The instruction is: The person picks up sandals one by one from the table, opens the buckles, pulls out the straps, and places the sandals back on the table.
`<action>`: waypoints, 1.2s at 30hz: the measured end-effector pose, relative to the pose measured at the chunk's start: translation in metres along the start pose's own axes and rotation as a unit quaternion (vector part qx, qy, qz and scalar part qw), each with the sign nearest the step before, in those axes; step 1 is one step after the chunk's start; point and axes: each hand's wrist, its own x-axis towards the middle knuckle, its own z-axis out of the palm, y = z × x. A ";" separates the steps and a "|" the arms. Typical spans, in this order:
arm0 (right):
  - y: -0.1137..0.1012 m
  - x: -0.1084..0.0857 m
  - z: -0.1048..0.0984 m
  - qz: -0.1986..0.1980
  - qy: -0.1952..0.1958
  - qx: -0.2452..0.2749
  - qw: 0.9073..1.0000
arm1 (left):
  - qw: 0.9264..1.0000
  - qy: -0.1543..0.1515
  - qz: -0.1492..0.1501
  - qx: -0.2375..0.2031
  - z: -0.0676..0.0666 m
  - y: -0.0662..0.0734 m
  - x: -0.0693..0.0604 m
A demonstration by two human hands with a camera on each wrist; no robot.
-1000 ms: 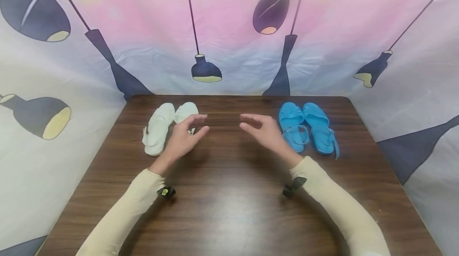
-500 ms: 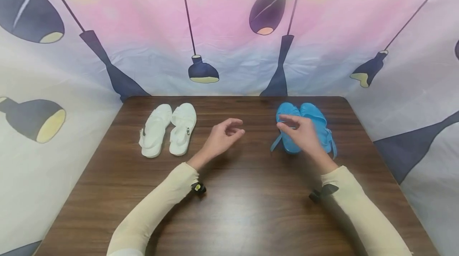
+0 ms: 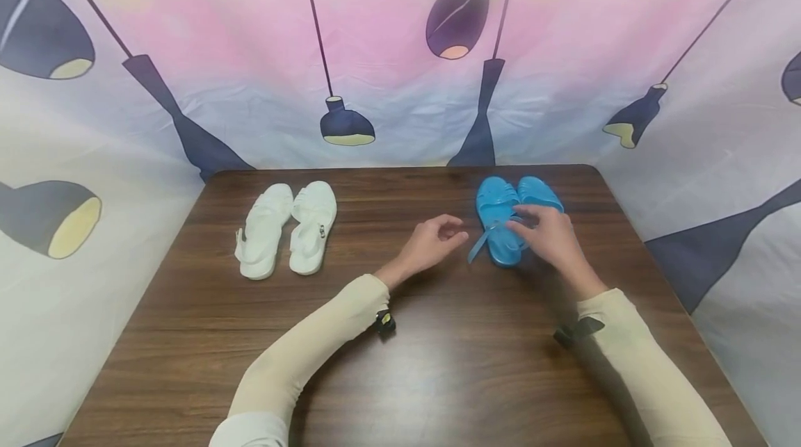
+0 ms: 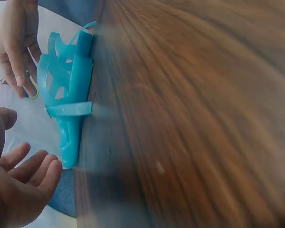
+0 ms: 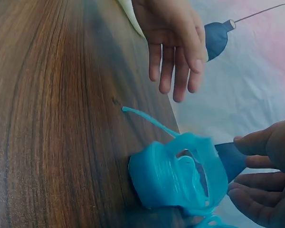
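Observation:
Two blue sandals stand side by side at the table's back right: the left one (image 3: pixel 496 200) has its strap hanging out to the left, and the right one (image 3: pixel 539 193) is partly covered by my right hand (image 3: pixel 552 240). That hand hovers above the pair, fingers loosely bent, holding nothing. Left of the sandals my left hand (image 3: pixel 432 244) is in the air, relaxed and empty. The left wrist view shows the blue sandal (image 4: pixel 78 80) beyond my left fingers; in the right wrist view the blue sandal (image 5: pixel 161 175) lies beside my right fingers.
A pair of white sandals, one (image 3: pixel 261 231) left of the other (image 3: pixel 315 224), lies at the back left of the brown wooden table (image 3: pixel 400 363). Behind the table hangs a curtain (image 3: pixel 400 113) printed with lamps.
Both hands have moved right, the left from over the white sandals towards the blue pair, the right to above the blue sandals. The left blue sandal's strap now hangs out to the left.

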 end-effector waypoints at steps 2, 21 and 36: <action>0.002 0.002 0.001 0.003 -0.001 -0.006 1.000 | 1.000 -0.002 -0.008 -0.010 0.005 0.002 0.005; 0.010 0.014 0.004 0.024 -0.027 -0.047 0.998 | 0.996 -0.043 -0.077 -0.025 0.039 0.008 0.031; 0.007 0.022 0.009 0.016 -0.033 -0.134 0.990 | 0.992 -0.064 -0.096 -0.046 0.051 0.018 0.034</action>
